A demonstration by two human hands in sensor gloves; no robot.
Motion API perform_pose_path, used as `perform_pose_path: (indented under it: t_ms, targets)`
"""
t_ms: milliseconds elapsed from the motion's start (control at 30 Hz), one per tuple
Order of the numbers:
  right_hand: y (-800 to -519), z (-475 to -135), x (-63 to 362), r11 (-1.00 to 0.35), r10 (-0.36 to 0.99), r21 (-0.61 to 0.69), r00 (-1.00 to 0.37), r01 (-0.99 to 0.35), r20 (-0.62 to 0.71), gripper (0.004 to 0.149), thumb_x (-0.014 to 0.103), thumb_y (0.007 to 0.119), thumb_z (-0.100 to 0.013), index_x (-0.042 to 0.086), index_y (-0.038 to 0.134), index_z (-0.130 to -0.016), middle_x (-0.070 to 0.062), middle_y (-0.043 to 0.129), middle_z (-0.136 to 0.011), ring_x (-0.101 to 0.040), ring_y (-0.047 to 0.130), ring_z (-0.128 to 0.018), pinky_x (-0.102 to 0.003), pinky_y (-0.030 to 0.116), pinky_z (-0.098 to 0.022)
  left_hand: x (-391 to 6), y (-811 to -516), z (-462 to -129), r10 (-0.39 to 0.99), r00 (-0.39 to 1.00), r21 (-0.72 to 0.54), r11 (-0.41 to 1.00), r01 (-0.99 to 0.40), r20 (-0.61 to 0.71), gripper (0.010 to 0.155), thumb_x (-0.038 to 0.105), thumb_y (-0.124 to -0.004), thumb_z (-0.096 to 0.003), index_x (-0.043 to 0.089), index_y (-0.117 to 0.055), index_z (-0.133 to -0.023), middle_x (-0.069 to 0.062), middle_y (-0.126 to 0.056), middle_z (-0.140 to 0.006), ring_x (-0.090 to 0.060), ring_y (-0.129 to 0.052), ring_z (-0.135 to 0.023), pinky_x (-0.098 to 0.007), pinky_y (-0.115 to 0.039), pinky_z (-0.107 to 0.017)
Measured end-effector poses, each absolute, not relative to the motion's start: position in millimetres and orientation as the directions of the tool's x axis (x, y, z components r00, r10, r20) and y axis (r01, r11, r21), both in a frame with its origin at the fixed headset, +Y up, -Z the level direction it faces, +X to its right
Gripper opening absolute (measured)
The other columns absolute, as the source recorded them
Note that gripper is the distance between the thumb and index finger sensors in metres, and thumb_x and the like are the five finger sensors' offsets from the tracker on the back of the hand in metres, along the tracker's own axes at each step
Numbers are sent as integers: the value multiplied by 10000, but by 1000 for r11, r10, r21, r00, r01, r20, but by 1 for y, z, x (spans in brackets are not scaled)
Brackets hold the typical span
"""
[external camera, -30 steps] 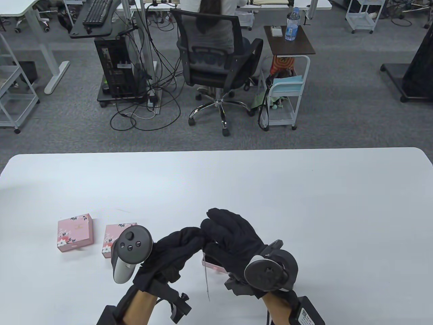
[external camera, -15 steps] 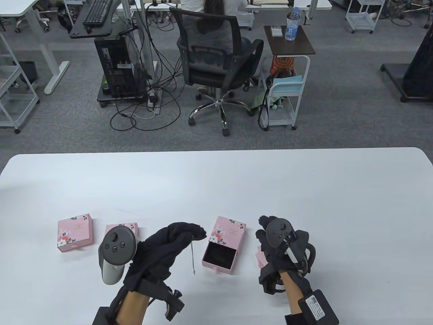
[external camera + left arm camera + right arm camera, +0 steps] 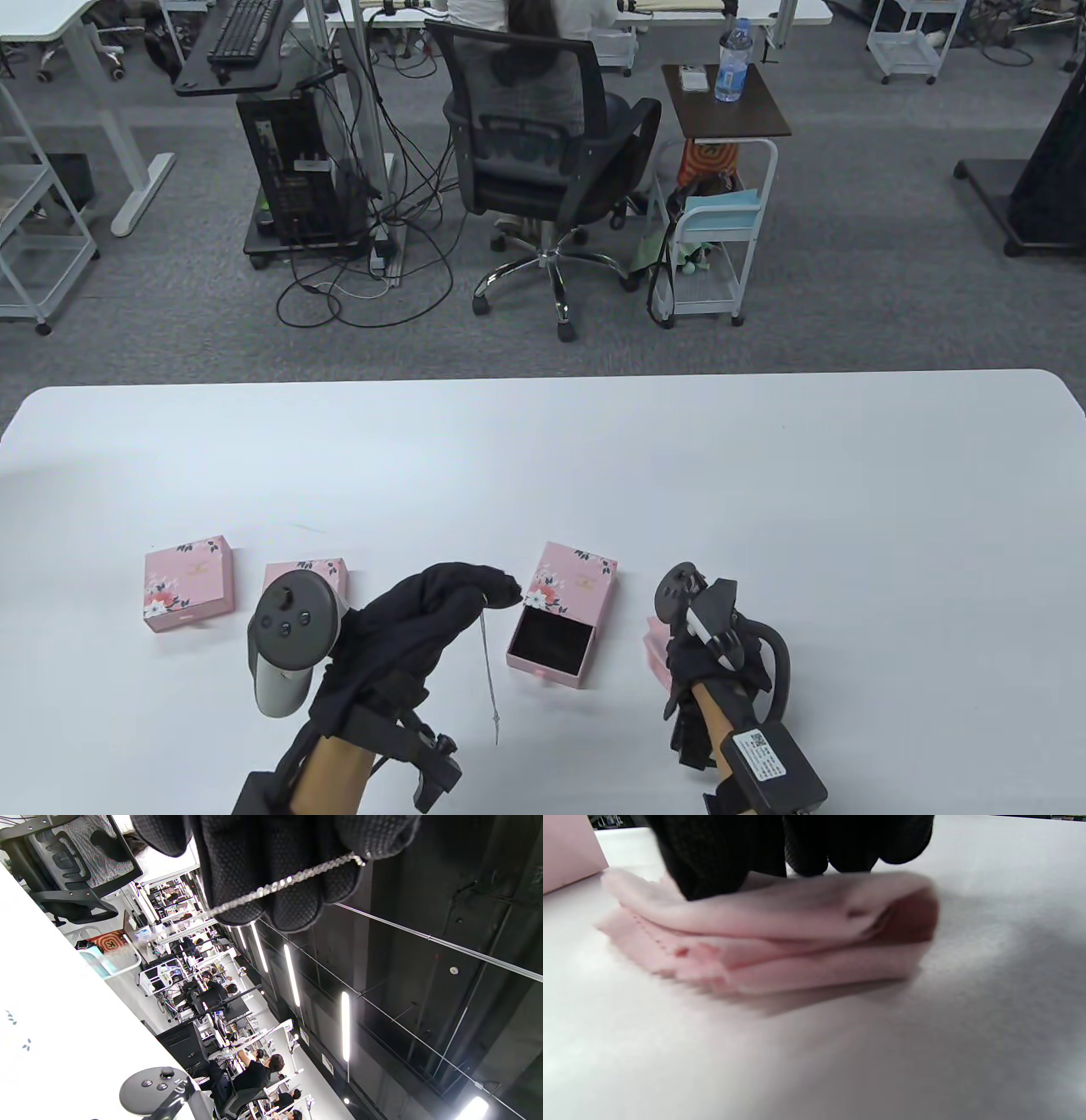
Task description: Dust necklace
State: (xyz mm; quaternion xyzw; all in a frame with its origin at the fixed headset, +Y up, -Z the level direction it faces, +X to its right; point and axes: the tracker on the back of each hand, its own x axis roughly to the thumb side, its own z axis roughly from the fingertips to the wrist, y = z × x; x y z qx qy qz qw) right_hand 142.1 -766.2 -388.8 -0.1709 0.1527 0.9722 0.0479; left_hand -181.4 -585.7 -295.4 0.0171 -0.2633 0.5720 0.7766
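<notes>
My left hand (image 3: 496, 590) is raised above the table and pinches the top of a thin silver necklace (image 3: 489, 671), which hangs straight down almost to the table. In the left wrist view the chain (image 3: 275, 887) runs across my gloved fingertips (image 3: 263, 857). My right hand (image 3: 683, 649) is down on a folded pink cloth (image 3: 653, 652) at the right of the open box. In the right wrist view its fingertips (image 3: 712, 861) touch the top of the cloth (image 3: 780, 938), which lies on the table; whether they grip it does not show.
A pink floral box (image 3: 564, 615) lies between my hands with its black-lined drawer pulled out. Two closed pink boxes (image 3: 188, 582) (image 3: 327, 570) stand at the left, the nearer one partly behind my left tracker. The white table (image 3: 594, 458) stretches away.
My right hand let go near the left hand, moved right, and came down onto the pink cloth. The open box came into view. The necklace now hangs longer from my left hand.
</notes>
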Motion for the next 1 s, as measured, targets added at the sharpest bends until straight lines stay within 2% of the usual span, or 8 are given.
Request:
perform_pose_path:
  t_ms: [200,333,500,633,833,967,1000]
  targets:
    - [-750,-388,143,-951,120,232,-937,-204,-329,410,305,773,-497,212,708,-891,-138,587,-1114,-402,643,-1002,-489,586,-751,-183,-585,-296,876,221,-254,352,-901,429,427,434,-653,-548,284,-803,-919,30,-941,-922,-288,-921,-900,-581,-528,-792]
    - [-719,-383,141,-962,217,102,-937,-253,-274,404,307,772,-496,225,715,-887,-131,595,-1114,-399,662,-993,-485,600,-743,-185,-585,-297,870,249,-218,366,-905,425,427,437,-657,-546,287,-807,-917,29,-942,-923,-292,-916,-906,-583,-525,-792]
    - [-669,-369,127,-920,386,-124,-916,-373,-107,398,310,773,-495,240,726,-884,-132,628,-1100,-397,698,-971,-479,626,-726,-186,-584,-296,845,310,-148,407,-901,436,428,444,-668,-541,295,-815,-914,30,-936,-933,-299,-900,-924,-587,-517,-794]
    - [-644,-358,107,-844,492,-211,-868,-493,61,395,316,770,-497,249,727,-884,-133,660,-1082,-391,733,-947,-471,652,-706,-186,-583,-294,826,352,-99,434,-895,440,429,449,-675,-537,301,-819,-914,24,-922,-952,-311,-881,-943,-591,-514,-792]
    - [-636,-349,79,-653,677,-217,-688,-725,260,393,326,763,-497,256,723,-881,-126,708,-1044,-372,790,-898,-446,695,-669,-186,-579,-288,771,435,11,486,-874,465,432,452,-681,-532,301,-827,-908,11,-895,-988,-327,-856,-966,-595,-508,-793]
    - [-646,-349,72,-491,804,-85,-489,-867,338,391,340,734,-512,270,693,-894,-110,703,-1043,-352,795,-895,-429,704,-667,-187,-578,-288,752,467,52,504,-862,465,431,451,-684,-530,299,-830,-906,12,-894,-990,-326,-854,-969,-595,-509,-793]
    - [-650,-350,71,-422,843,-21,-401,-906,360,390,340,725,-517,272,683,-899,-109,693,-1049,-350,787,-903,-429,698,-673,-187,-578,-288,748,476,63,508,-859,463,432,451,-685,-530,298,-829,-907,13,-894,-990,-327,-854,-968,-596,-510,-792]
